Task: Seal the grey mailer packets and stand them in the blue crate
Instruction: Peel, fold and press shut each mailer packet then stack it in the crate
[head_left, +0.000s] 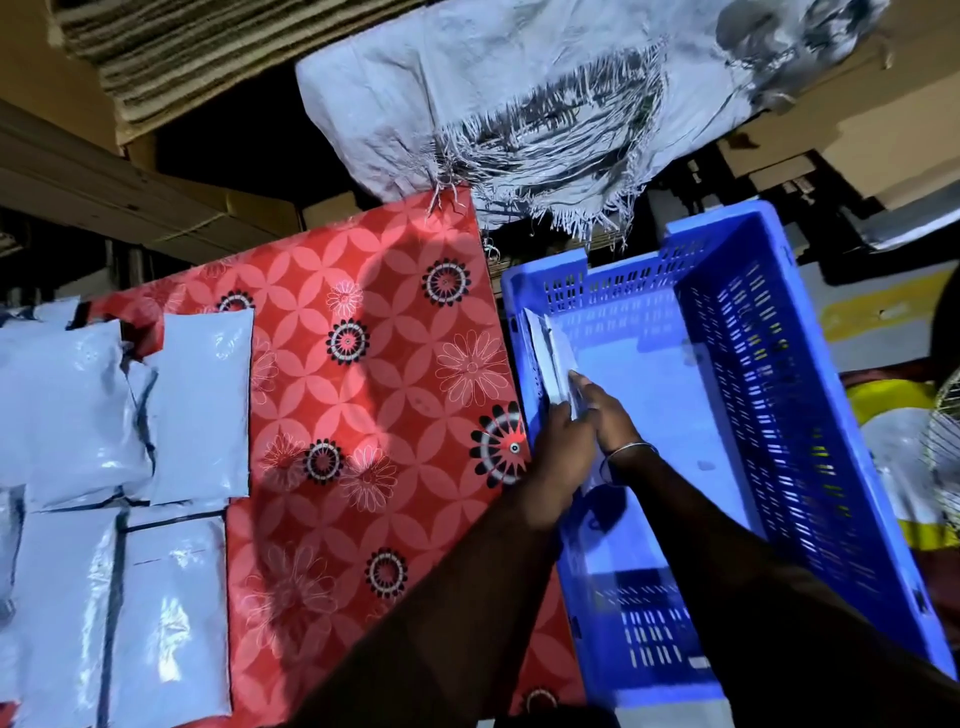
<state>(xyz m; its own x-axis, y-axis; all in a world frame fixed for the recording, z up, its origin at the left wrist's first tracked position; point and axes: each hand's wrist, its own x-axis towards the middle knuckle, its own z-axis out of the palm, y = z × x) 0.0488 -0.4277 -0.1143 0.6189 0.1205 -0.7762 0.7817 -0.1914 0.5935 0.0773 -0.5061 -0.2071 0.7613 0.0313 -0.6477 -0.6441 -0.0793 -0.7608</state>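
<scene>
A blue perforated crate (789, 374) stands to the right of the red flowered table. Inside it, a grey mailer packet (550, 353) stands on edge against the crate's left wall. My left hand (558, 447) and my right hand (605, 410) are both inside the crate, pressed together on the packet's near end, left hand on its outer side, right hand on its inner side with fingers laid along it. Several more grey mailer packets (202, 400) lie flat at the left of the table.
The red flowered tablecloth (374, 405) covers the table between the packets and the crate. A frayed white woven sack (519, 104) lies beyond the table. Cardboard stacks (156, 62) fill the back. A wire fan guard (945, 452) shows at the right edge.
</scene>
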